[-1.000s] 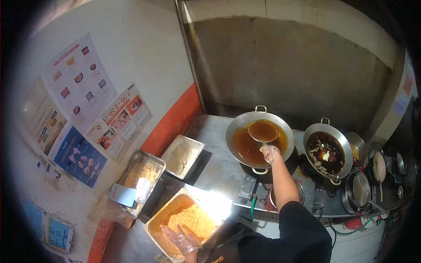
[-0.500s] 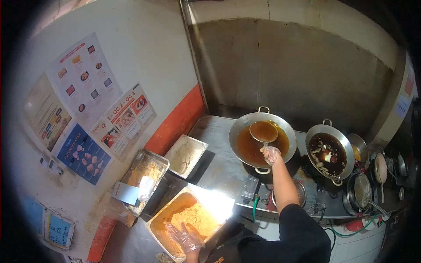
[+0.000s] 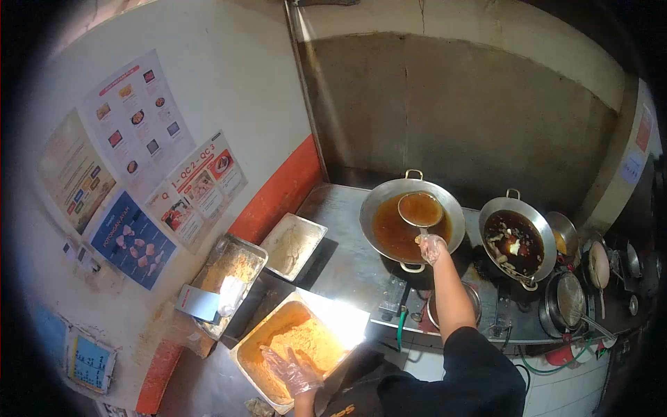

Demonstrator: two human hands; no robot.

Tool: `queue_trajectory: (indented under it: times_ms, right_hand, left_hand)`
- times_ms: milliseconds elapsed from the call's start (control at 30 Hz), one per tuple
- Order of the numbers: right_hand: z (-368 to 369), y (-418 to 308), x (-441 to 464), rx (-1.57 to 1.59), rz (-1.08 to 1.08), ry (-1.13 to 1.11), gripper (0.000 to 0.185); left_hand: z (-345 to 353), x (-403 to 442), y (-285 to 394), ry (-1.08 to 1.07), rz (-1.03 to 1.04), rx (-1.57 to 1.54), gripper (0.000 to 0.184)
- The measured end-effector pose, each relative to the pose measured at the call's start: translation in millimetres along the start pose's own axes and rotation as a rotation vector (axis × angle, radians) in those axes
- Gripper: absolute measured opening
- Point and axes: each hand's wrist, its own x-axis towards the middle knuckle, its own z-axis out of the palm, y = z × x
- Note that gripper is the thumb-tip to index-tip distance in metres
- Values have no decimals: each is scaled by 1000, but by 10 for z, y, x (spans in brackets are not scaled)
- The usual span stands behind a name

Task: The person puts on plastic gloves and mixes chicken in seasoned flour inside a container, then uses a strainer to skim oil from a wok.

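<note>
My right hand (image 3: 432, 248), in a clear plastic glove, grips the handle of a round strainer (image 3: 421, 208). The strainer's bowl is in the brown oil (image 3: 392, 233) of a large two-handled wok (image 3: 373, 201). Down at the lower left, my gloved left hand (image 3: 290, 370) rests with fingers spread on orange-yellow breading crumbs (image 3: 309, 340). Those crumbs fill part of a rectangular metal tray (image 3: 264, 322). I see nothing held in the left hand. What lies in the strainer cannot be made out.
A second wok (image 3: 488, 208) with dark oil and pale pieces stands to the right, beside stacked pans (image 3: 556, 313). Left of the first wok are a pan of pale flour (image 3: 309, 243) and a crumb tray (image 3: 260, 254) with a blue-grey box (image 3: 198, 304). A green hose (image 3: 401, 326) hangs from the counter edge.
The strainer has shifted slightly to the right within the wok, still in my right hand. My left hand stays on the crumbs with its fingers spread. The whole view has shifted a little.
</note>
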Motion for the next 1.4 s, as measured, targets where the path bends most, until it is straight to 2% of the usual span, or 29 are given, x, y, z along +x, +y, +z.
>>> queue_trajectory:
  times_ms: [100, 167, 300, 367, 433, 533, 633, 667, 833, 900, 967, 1033, 1067, 1167, 1200, 1300, 1400]
  right_hand:
    - [23, -24, -99, -58, -11, -25, 23]
    - [58, -58, -143, -168, 3, 85, 20]
    - [-7, -160, -131, -83, 99, 117, 21]
    - [23, -103, -237, -68, 49, 118, 22]
    - [26, -31, -301, -169, 20, 133, 21]
    - [-1, 14, -405, -31, 75, 86, 18]
    - [-32, 166, -405, -201, -13, 84, 17]
    - [-39, 179, -421, -172, -21, 140, 19]
    - [-80, 282, -479, -130, 39, -2, 15]
    - [-52, 306, -469, -422, -83, 217, 13]
    - [-99, 351, -438, -336, -95, 200, 13]
    - [-163, 391, -312, -271, -71, 207, 23]
    - [-225, 318, -237, -244, 8, 116, 24]
    - [-80, 331, -445, -147, 31, 68, 24]
    - [8, 411, -487, -274, -57, 154, 15]
    - [-129, 290, -358, -285, 3, 75, 16]
    - [-149, 274, -301, -271, 0, 130, 18]
  left_hand:
    - [8, -13, -10, 18, 18, -4, 67]
    - [-34, -14, 15, 24, 26, -18, 67]
    - [-86, -3, 51, 23, 33, -42, 67]
    - [-41, -20, 21, 36, 33, -35, 67]
    - [-36, -16, 16, 79, 26, -29, 56]
    - [-5, -13, 5, 85, 22, -21, 55]
    - [-64, -11, 78, 57, -21, -21, 55]
    - [-105, 1, 93, 60, -19, -18, 55]
    - [-210, 18, 168, 4, -25, -56, 56]
    - [-181, 22, 127, 22, -14, -55, 56]
    - [-112, -8, 105, 33, -10, -61, 56]
    - [-65, -6, 69, 58, -4, -53, 56]
    - [-65, 1, 42, 63, -1, -51, 56]
    - [-72, -26, 62, 106, 60, -47, 55]
    - [-122, -9, 116, 55, 12, -55, 55]
    - [-138, 19, 116, 11, -28, -55, 56]
    - [-174, -8, 168, 8, -38, -52, 57]
